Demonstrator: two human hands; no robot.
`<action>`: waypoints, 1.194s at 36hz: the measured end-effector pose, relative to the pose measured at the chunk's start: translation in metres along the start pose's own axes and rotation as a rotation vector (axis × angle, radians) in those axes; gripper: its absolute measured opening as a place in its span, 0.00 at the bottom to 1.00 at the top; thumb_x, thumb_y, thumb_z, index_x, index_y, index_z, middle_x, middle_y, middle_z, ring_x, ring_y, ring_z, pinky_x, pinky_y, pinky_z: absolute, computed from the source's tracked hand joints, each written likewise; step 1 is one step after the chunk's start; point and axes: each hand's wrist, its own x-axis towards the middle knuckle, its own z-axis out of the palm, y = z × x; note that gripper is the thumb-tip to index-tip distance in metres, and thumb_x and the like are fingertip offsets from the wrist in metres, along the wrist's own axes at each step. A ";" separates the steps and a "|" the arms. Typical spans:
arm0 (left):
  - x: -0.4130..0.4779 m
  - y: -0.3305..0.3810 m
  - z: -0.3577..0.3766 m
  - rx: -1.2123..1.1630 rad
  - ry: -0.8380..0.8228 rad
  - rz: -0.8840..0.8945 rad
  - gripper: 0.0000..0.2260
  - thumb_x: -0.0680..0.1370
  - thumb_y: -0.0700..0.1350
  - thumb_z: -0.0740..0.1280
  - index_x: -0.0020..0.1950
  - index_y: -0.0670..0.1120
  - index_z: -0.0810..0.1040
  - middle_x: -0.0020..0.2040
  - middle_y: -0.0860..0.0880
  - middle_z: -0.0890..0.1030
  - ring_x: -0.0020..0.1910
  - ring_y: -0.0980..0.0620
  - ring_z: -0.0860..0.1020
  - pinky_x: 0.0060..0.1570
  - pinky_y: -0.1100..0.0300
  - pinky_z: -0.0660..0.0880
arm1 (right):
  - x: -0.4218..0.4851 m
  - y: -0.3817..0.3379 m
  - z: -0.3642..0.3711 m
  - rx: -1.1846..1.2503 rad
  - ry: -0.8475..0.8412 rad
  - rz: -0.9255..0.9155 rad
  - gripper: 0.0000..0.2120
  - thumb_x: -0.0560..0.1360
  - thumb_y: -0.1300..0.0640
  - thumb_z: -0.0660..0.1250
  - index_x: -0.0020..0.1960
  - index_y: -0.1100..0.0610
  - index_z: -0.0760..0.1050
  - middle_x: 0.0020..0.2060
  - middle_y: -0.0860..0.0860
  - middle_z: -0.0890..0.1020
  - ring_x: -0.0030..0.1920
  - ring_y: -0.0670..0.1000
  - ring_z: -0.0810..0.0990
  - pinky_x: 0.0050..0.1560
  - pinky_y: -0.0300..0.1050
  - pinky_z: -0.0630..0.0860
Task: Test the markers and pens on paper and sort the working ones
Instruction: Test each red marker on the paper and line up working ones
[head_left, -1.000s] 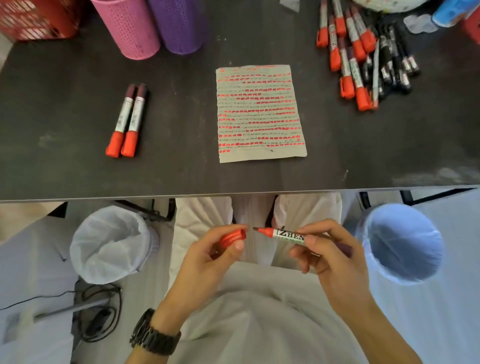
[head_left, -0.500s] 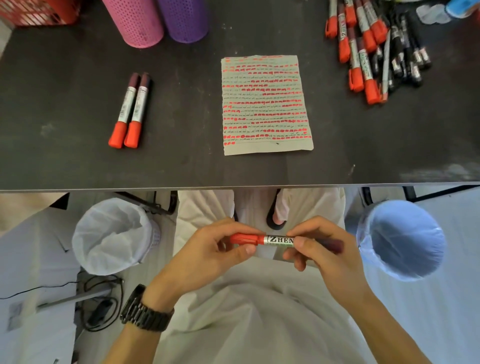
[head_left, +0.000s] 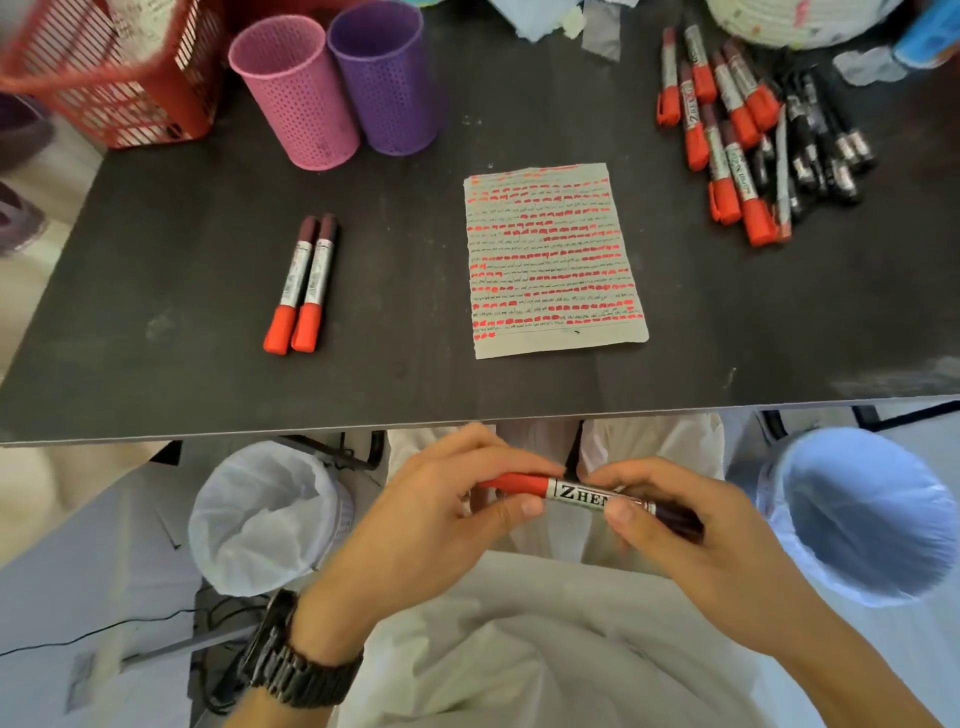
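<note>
Lower centre, below the table edge (head_left: 208, 415), left hand (head_left: 415, 514) curls round the cap (head_left: 519, 484), right hand (head_left: 691, 540) pinches the red marker (head_left: 576, 493) barrel; recommend pressing cap squarely home before sorting.

Soft, even indoor light fills the scene and casts no hard shadows. The dark table (head_left: 156, 312) looks matte, with only a pale sheen along its near right edge. The paper (head_left: 553, 260) at the centre is crisp. The lettering on the marker (head_left: 576, 493) reads clearly, though the right hand (head_left: 691, 545) is slightly smeared. Motion blur streaks the red basket (head_left: 130, 78) at the far left, and the far right corner is soft too. Wide-angle distortion bows the table's near edge.
</note>
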 end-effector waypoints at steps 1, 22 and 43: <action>0.004 0.003 -0.004 0.024 0.003 0.021 0.13 0.77 0.57 0.69 0.62 0.63 0.81 0.49 0.54 0.77 0.43 0.49 0.76 0.41 0.61 0.74 | 0.001 -0.003 0.000 0.007 0.017 -0.008 0.07 0.78 0.45 0.69 0.55 0.38 0.80 0.39 0.46 0.84 0.35 0.43 0.78 0.36 0.29 0.73; 0.138 0.110 -0.033 -1.377 0.256 0.023 0.18 0.80 0.55 0.62 0.33 0.49 0.68 0.24 0.54 0.61 0.22 0.57 0.55 0.20 0.63 0.55 | 0.057 -0.071 0.023 0.973 0.345 0.111 0.12 0.64 0.49 0.71 0.43 0.56 0.84 0.25 0.53 0.67 0.22 0.46 0.60 0.23 0.38 0.58; 0.158 0.138 0.009 -1.386 0.121 -0.094 0.21 0.77 0.52 0.61 0.26 0.51 0.61 0.21 0.56 0.52 0.19 0.56 0.48 0.16 0.66 0.49 | 0.036 -0.078 0.012 1.157 0.623 0.215 0.14 0.60 0.47 0.75 0.38 0.57 0.82 0.22 0.48 0.63 0.21 0.45 0.57 0.21 0.37 0.56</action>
